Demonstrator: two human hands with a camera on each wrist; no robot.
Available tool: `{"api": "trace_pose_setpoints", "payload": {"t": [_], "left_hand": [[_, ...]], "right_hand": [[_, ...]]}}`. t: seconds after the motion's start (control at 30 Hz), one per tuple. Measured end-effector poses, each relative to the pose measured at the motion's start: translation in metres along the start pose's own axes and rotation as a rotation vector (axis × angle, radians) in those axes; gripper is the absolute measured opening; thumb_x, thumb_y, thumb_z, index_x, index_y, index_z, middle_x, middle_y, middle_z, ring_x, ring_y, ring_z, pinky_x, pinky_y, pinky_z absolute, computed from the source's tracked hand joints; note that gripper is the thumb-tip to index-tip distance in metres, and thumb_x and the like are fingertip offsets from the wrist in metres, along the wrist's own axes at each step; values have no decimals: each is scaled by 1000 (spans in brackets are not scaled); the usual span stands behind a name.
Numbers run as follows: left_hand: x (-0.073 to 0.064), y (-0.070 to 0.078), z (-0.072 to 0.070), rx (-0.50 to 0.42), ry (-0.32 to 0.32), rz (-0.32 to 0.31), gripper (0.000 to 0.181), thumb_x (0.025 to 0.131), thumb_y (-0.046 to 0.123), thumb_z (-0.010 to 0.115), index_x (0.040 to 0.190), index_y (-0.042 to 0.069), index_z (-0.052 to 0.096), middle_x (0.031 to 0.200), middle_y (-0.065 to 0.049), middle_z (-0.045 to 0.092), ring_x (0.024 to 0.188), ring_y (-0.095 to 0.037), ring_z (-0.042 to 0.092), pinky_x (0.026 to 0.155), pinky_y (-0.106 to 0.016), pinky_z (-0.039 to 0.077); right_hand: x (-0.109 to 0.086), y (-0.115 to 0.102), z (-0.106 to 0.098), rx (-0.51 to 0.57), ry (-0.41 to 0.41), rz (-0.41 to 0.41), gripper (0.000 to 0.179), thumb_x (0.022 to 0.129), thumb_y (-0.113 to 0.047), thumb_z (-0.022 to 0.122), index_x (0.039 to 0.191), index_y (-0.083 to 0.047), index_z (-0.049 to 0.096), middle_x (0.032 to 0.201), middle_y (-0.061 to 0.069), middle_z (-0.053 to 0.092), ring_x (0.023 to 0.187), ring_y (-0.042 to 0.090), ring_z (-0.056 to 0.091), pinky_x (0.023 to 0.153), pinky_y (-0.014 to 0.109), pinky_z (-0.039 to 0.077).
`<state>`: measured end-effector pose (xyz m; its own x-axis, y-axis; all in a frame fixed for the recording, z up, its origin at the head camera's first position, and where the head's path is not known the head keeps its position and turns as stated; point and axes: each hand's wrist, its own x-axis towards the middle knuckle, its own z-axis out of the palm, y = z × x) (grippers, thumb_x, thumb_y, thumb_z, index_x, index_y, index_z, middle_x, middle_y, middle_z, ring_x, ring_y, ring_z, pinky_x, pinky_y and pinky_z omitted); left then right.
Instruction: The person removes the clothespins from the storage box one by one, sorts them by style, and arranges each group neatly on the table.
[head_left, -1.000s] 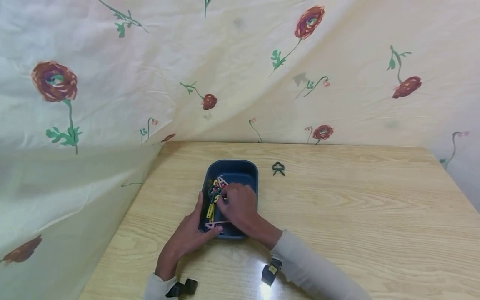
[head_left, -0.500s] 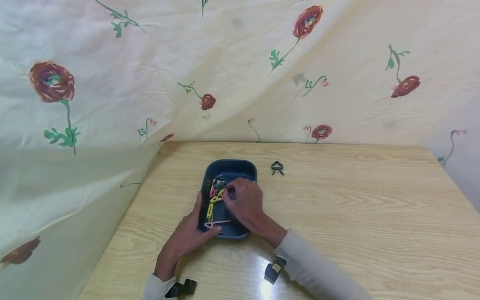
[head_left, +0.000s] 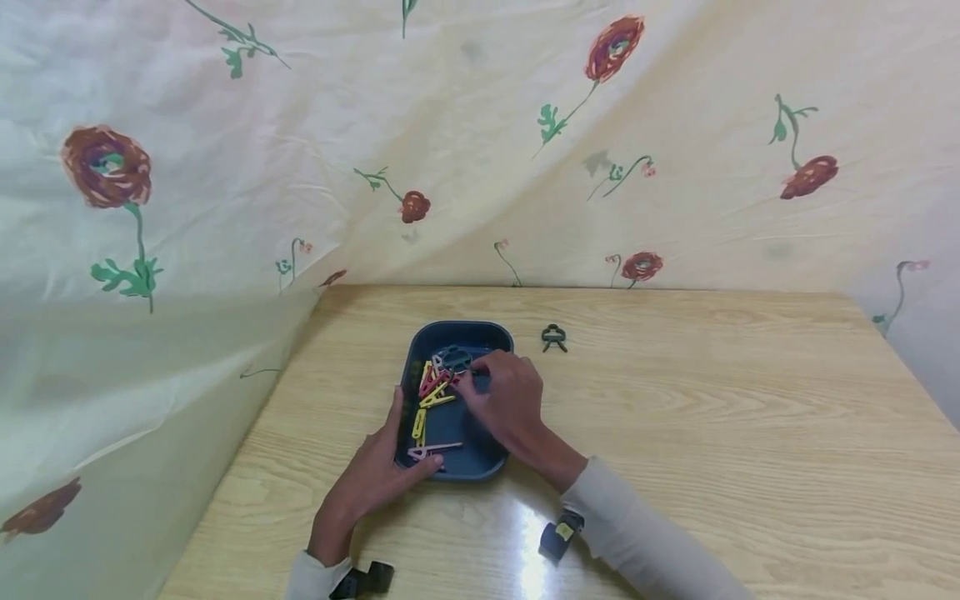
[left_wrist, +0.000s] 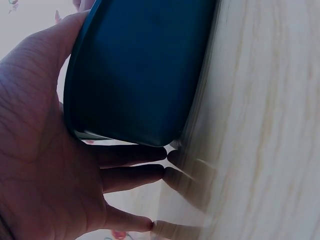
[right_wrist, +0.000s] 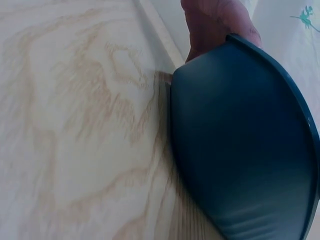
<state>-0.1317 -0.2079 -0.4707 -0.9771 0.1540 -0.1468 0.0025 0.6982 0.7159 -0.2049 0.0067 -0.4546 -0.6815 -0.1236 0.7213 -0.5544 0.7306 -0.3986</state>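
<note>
Head view: check the tray (head_left: 476,437) first. It stands on the table (head_left: 712,417), and your left hand (head_left: 378,467) braces its near left corner, thumb laid over the near rim beside a pink peg (head_left: 420,452). Contact between thumb and peg cannot be confirmed. Your right hand (head_left: 510,396) is over the tray's right side; its thumb and forefinger pinch the dark green clip (head_left: 456,360), located in the far half of the tray. Over the last second you have moved this clip to the right and slightly away from you, while your left hand has kept its place. The red peg (head_left: 432,385) and yellow pegs (head_left: 420,423) are now better exposed; judge the clip largely separated from the pile. Whether it is off the tray floor cannot be told. A second clip (head_left: 553,337) lies on the table, right of the tray.

Left wrist view: your fingers (left_wrist: 132,177) are straight and spread, pointing down beside the tray wall, tips at the table.

Right wrist view: the tray wall fills the right side, with your left hand behind its rim. The right fingers are out of frame; verify that pinch from the head view only.
</note>
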Motion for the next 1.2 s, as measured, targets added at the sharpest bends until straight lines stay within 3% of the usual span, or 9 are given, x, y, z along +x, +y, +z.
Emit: {"api": "trace_pose_setpoints", "payload": {"t": [0.3,0.73,1.2], "left_hand": [[1,1,1,-3,10,4,115,83,56,74,161,22,-4,151,-20,41,118,-30,53,101,-54,41],[1,-1,1,-14,4,19,115,84,54,74,161,19,-2,144,-22,49,114,-28,56,102,-57,40],[1,-4,0,-9,31,28,119,80,55,78,161,14,1,149,-22,43,126,-33,51,104,-56,40]], "right_hand": [[1,21,-8,-7,99,32,8,82,-12,75,85,-5,73,79,8,70,70,23,65,66,39,52],[1,57,-25,-32,244,127,7,78,-10,70,79,-5,73,75,8,71,69,26,65,62,44,48],[-6,102,-47,-40,265,257,8,81,-8,73,84,-1,74,80,13,72,71,29,66,62,45,45]]}}
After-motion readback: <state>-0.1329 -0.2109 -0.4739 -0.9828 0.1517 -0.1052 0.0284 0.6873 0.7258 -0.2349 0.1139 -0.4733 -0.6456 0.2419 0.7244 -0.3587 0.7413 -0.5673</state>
